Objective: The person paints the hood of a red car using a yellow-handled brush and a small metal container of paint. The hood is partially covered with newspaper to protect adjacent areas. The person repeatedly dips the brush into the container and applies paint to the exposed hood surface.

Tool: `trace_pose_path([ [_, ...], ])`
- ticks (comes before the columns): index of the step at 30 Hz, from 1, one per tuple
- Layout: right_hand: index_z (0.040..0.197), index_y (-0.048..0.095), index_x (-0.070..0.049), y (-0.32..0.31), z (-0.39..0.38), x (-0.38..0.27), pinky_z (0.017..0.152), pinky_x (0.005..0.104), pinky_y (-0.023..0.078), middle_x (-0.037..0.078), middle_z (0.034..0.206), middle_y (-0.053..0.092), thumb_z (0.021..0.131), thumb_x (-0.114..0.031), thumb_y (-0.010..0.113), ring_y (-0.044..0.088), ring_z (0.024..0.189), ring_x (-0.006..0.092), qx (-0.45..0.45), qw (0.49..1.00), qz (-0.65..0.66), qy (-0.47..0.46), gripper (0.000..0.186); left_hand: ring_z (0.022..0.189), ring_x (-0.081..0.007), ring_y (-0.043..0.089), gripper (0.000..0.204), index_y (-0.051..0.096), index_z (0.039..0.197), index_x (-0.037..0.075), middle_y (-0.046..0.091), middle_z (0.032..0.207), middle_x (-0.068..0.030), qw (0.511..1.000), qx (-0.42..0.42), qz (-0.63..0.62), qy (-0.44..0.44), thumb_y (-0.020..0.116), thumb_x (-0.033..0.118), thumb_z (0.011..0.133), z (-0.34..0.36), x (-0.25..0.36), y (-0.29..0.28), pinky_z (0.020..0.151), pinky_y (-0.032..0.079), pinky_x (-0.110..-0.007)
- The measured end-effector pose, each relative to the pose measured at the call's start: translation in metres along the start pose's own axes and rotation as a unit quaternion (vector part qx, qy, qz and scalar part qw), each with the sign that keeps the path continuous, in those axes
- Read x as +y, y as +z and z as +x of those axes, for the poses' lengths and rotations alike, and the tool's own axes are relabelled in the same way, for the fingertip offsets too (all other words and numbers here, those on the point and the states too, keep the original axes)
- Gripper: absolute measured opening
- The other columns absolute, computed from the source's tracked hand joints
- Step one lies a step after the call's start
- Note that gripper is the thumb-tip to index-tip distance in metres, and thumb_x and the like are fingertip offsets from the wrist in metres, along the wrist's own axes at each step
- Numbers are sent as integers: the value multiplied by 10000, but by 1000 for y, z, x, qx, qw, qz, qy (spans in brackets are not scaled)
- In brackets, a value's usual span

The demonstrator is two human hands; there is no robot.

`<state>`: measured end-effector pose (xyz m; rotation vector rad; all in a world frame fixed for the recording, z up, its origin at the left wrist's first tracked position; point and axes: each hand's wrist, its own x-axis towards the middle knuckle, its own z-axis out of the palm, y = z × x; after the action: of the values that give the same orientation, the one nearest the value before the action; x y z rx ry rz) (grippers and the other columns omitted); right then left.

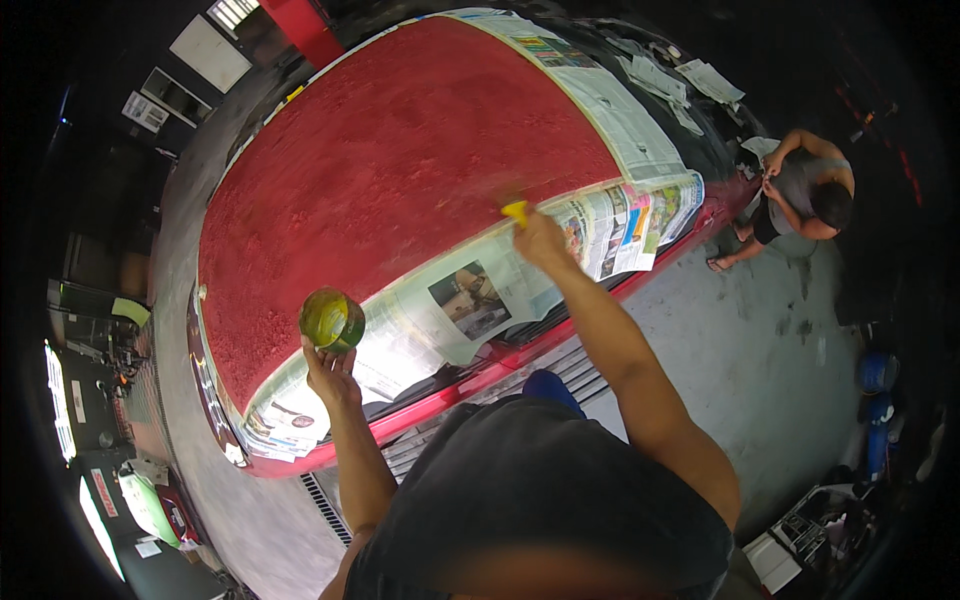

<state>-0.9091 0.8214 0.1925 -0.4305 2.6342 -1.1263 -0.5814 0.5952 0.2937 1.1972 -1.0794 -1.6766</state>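
My left hand (330, 372) holds up a round open tin (332, 320) from below, near the left part of the car hood. Yellowish stuff coats the inside of the tin. In my right hand (543, 240) is a small yellow brush-like tool (515, 212), over the hood's near edge. Its far end is smeared by motion, so I cannot tell whether it touches the surface. A rough, wet-looking red coat covers the hood panel (410, 130). Newspaper sheets (600, 225) are taped along the panel's near and right edges.
A person (805, 190) sits low at the right of the car, hands together. Loose papers (660, 80) lie on the dark windshield area. The red bumper (400, 425) runs just in front of me. A floor grate (325, 508) and blue containers (878, 400) are farther out.
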Motion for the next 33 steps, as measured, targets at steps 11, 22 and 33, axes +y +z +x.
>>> trace_pose_path([
  [11,1166,635,-66,-12,43,-16,856,482,516,236,1005,681,850,-188,627,648,989,403,54,998,-33,-30,339,988,-273,603,753,512,1243,-33,567,1136,-161,1000,1,-9,2,661,589,846,-6,4,-7,819,535,-386],
  [22,1038,712,-16,-74,-10,-85,668,294,471,58,848,701,848,-167,728,591,740,104,-66,960,207,-174,243,810,-244,642,643,596,1148,-61,629,960,-147,998,-55,34,-5,686,507,860,21,-18,10,714,571,-352],
  [33,1088,689,-10,-76,-94,-201,844,393,502,181,1042,693,847,-116,669,648,956,355,-156,927,-171,-294,264,619,-104,599,494,694,945,-77,662,723,-74,953,-223,180,93,790,386,802,55,-16,86,573,506,-246],
])
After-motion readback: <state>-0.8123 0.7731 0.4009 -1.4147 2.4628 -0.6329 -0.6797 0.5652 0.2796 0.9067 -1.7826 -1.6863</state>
